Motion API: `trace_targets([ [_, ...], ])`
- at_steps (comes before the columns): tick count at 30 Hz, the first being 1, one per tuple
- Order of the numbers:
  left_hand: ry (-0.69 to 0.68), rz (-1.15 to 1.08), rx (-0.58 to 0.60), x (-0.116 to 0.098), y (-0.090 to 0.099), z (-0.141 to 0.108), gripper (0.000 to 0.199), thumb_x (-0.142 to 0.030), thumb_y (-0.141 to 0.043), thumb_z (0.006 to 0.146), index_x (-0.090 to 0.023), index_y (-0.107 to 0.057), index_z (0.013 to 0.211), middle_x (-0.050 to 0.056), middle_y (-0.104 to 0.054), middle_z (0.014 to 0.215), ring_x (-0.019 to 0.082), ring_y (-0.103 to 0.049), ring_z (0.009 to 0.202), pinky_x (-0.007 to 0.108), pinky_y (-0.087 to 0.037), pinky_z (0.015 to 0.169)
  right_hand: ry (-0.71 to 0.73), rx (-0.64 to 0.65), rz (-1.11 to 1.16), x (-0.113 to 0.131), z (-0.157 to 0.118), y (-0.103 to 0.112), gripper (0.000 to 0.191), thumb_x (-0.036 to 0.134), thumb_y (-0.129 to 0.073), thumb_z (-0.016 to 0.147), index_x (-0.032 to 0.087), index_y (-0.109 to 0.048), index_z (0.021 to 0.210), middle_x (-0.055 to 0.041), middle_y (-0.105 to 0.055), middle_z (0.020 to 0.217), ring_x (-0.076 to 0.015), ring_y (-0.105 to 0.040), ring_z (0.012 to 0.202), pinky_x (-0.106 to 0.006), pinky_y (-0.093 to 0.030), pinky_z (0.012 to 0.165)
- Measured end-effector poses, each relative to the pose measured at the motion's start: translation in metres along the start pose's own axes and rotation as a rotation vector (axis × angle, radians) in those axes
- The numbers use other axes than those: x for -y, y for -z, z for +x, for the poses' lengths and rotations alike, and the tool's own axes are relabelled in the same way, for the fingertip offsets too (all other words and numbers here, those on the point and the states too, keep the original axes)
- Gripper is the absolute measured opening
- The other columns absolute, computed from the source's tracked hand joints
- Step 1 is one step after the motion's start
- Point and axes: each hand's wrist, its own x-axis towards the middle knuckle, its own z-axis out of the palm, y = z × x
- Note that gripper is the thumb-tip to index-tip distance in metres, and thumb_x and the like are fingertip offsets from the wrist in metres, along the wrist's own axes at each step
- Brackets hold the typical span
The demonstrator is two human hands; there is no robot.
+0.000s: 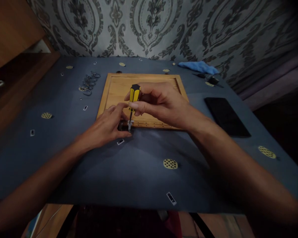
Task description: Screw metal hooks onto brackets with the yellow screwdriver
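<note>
Blue tablecloth (139, 185) bears a panel (119, 92); right hand (164, 102) grips screwdriver (134, 96).

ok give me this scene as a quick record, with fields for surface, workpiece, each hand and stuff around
surface: blue-grey patterned tablecloth
workpiece: flat rectangular wooden panel
right hand: holds yellow-and-black screwdriver, shaft down at small silvery metal fitting by the near edge
left hand: thumb and fingers at the fitting; grip unclear
left side: row of curved metal pieces
right side: black rectangular slab; crumpled blue cloth farther back
</note>
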Motion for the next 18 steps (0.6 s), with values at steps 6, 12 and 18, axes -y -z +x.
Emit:
trace_targets([
  [6,0.006,-0.003,-0.009,0.003,-0.004,0.000,0.054,-0.032,-0.086,0.081,-0.025,-0.049,0.119,0.004,-0.074,0.109,0.032,-0.069,0.111,0.048,-0.055,0.096,-0.053,-0.044,-0.049,0.000,0.017,-0.010,0.037,0.041,-0.073,0.102,0.022,-0.053,0.077,0.0018,-0.062,0.069,-0.0153,-0.060,0.068,-0.028,-0.043,0.062],
  [12,0.014,-0.022,-0.054,0.003,-0.007,-0.001,0.059,-0.030,-0.089,0.075,-0.026,-0.049,0.118,0.003,-0.074,0.105,0.033,-0.070,0.112,0.048,-0.055,0.094,-0.144,-0.082,-0.106,-0.001,0.025,-0.014,0.040,0.042,-0.070,0.101,0.023,-0.047,0.075,0.0023,-0.056,0.065,-0.0166,-0.058,0.064,-0.029,-0.037,0.058],
  [18,0.037,-0.038,-0.047,0.003,-0.007,-0.002,0.067,-0.033,-0.092,0.076,-0.025,-0.047,0.125,0.005,-0.075,0.112,0.034,-0.070,0.115,0.051,-0.054,0.098,-0.109,-0.107,-0.085,-0.007,0.032,-0.013,0.032,0.032,-0.070,0.101,0.023,-0.050,0.076,0.0023,-0.058,0.066,-0.0164,-0.061,0.066,-0.028,-0.040,0.059],
])
